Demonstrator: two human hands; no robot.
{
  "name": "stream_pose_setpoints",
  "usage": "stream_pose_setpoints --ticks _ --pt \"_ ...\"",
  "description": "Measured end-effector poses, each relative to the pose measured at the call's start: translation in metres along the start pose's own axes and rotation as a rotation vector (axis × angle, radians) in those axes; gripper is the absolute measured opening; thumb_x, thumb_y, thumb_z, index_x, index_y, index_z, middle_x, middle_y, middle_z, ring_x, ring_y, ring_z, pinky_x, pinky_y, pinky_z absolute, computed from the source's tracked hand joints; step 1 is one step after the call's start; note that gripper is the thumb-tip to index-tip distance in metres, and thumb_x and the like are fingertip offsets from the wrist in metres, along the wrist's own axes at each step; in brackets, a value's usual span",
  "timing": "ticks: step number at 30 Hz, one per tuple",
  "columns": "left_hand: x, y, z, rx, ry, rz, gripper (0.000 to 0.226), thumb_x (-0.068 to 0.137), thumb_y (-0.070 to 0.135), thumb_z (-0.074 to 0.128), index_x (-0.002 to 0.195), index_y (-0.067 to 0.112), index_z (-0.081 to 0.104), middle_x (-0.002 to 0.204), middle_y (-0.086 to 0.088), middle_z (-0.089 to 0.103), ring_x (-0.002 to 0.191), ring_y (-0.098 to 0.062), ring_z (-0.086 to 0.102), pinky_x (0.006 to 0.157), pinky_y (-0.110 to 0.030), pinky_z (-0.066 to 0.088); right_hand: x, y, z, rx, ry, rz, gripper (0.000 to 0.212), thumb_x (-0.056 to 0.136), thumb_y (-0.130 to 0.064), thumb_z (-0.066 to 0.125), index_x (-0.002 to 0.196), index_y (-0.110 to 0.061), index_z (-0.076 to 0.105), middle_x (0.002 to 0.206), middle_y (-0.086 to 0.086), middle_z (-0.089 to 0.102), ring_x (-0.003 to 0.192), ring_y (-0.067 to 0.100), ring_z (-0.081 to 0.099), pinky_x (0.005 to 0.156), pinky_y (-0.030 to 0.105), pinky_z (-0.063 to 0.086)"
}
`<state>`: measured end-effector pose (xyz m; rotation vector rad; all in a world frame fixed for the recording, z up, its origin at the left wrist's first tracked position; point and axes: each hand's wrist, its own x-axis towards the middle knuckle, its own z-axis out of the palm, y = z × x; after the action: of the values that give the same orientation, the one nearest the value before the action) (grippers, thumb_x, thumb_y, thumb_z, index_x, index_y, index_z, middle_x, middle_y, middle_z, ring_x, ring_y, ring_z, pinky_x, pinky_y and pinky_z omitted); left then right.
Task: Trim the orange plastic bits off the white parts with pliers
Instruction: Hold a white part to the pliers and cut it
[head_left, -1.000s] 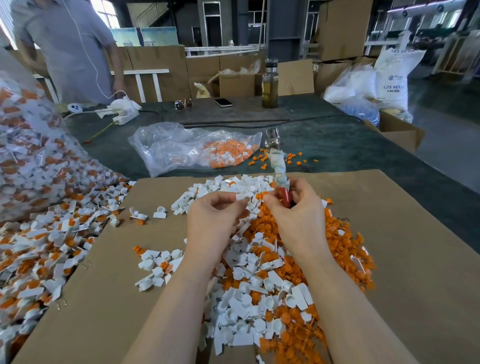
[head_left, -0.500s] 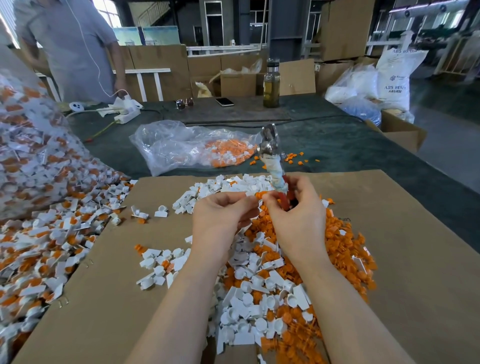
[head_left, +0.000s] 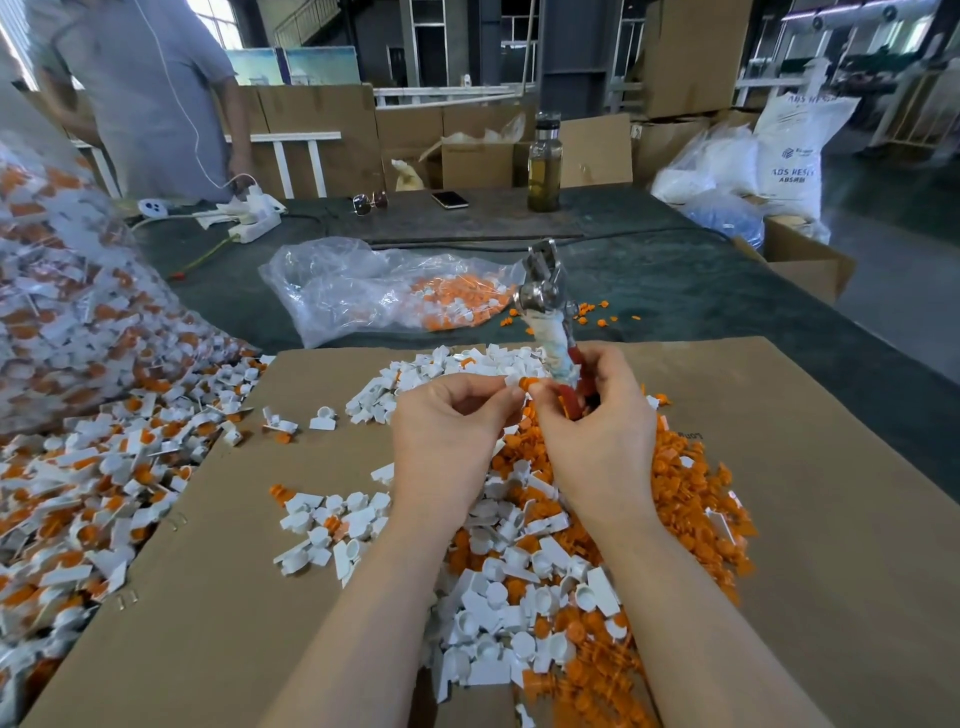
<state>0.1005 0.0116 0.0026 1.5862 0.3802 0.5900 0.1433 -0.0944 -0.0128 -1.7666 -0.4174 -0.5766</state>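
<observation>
A small part (head_left: 522, 383), white with an orange bit on it, is pinched between the fingertips of the left hand (head_left: 449, 431) and the thumb and forefinger of the right hand (head_left: 597, 436), just above the heap on the cardboard sheet (head_left: 779, 519). The pliers (head_left: 545, 306) stand nearly upright in the right hand, red handles tucked into the curled fingers, cloth-wrapped shank and metal head pointing up and away; the head is well clear of the part, so no cut is being made at this instant. Judging by the piles, the work is well under way but far from finished: a mound of loose orange bits (head_left: 691, 499) lies to the right of the wrists and white parts (head_left: 498, 613) lie mixed with orange below them, while a big spill of untrimmed parts (head_left: 78, 499), white with orange still attached, covers the left side beneath a large full bag (head_left: 57, 312). Both forearms reach forward from the lower edge, wrists close together, both hands curled with knuckles toward the camera. Farther out on the dark table (head_left: 675, 291) a clear bag (head_left: 374, 291) holds more orange scraps, and a bottle (head_left: 544, 166) and a phone (head_left: 450, 199) sit near the far edge.
</observation>
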Motion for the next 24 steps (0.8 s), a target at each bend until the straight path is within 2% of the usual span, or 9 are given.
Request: stream_pose_setpoints --ticks 3,8,11,16,19,22,24 --pt "-0.0004 -0.0009 0.001 0.065 0.004 0.031 0.021 0.08 0.019 0.083 0.068 0.034 0.074 0.069 0.009 0.075 0.072 -0.011 0.073 0.072 -0.029 0.059 -0.0003 -0.0005 0.0003 0.002 -0.006 0.002 0.032 0.082 -0.014 0.075 0.098 -0.031 0.053 0.078 -0.023 0.058 0.08 -0.013 0.058 0.065 0.002 0.043" --pt "-0.0015 -0.0003 0.0003 0.063 0.007 0.037 0.016 0.081 0.019 0.081 0.074 0.032 0.075 0.069 0.011 0.075 0.069 -0.004 0.071 0.066 -0.019 0.056 0.0015 0.0004 -0.001 0.033 -0.064 0.074 0.029 0.084 -0.02 0.074 0.102 -0.033 0.055 0.086 -0.02 0.063 0.087 -0.007 0.061 0.073 0.01 0.051" --pt "-0.002 -0.0018 0.0005 0.072 0.034 0.044 0.019 0.081 0.021 0.082 0.07 0.034 0.074 0.069 0.012 0.074 0.07 -0.007 0.072 0.066 -0.02 0.058 0.0027 -0.0001 -0.0026 0.028 -0.107 0.076 0.029 0.085 -0.019 0.073 0.104 -0.031 0.056 0.09 -0.021 0.063 0.09 -0.008 0.06 0.074 0.007 0.049" --pt "0.0002 -0.003 0.0001 0.08 0.087 0.035 0.014 0.078 0.027 0.085 0.071 0.032 0.073 0.068 0.014 0.073 0.067 -0.005 0.07 0.058 -0.013 0.054 0.0034 -0.0002 -0.0029 0.038 -0.186 0.082 0.027 0.086 -0.013 0.07 0.105 -0.028 0.058 0.092 -0.019 0.064 0.089 -0.008 0.061 0.072 0.006 0.049" --pt "0.002 -0.0052 -0.0017 0.1 0.111 0.041 0.012 0.079 0.028 0.084 0.073 0.03 0.073 0.067 0.012 0.073 0.066 -0.008 0.071 0.06 -0.019 0.056 0.0041 -0.0005 -0.0027 0.06 -0.246 0.129 0.022 0.089 -0.013 0.065 0.108 -0.023 0.061 0.095 -0.014 0.068 0.09 -0.006 0.062 0.074 0.01 0.05" --pt "0.0042 -0.0059 -0.0057 0.012 0.114 0.018 0.007 0.082 0.023 0.081 0.079 0.023 0.075 0.069 0.007 0.075 0.068 -0.008 0.073 0.065 -0.021 0.056 0.0053 -0.0003 -0.0045 0.154 -0.315 0.214 0.019 0.092 -0.014 0.063 0.106 -0.026 0.059 0.093 -0.011 0.069 0.085 -0.004 0.063 0.068 0.005 0.046" --pt "0.007 -0.0057 -0.0086 -0.063 0.117 0.001 0.005 0.083 0.018 0.08 0.084 0.017 0.075 0.071 0.003 0.076 0.071 -0.01 0.074 0.067 -0.022 0.057 0.0067 0.0002 -0.0064 0.182 -0.364 0.273 0.017 0.092 -0.016 0.063 0.103 -0.027 0.057 0.09 -0.007 0.067 0.08 0.002 0.062 0.063 0.007 0.045"
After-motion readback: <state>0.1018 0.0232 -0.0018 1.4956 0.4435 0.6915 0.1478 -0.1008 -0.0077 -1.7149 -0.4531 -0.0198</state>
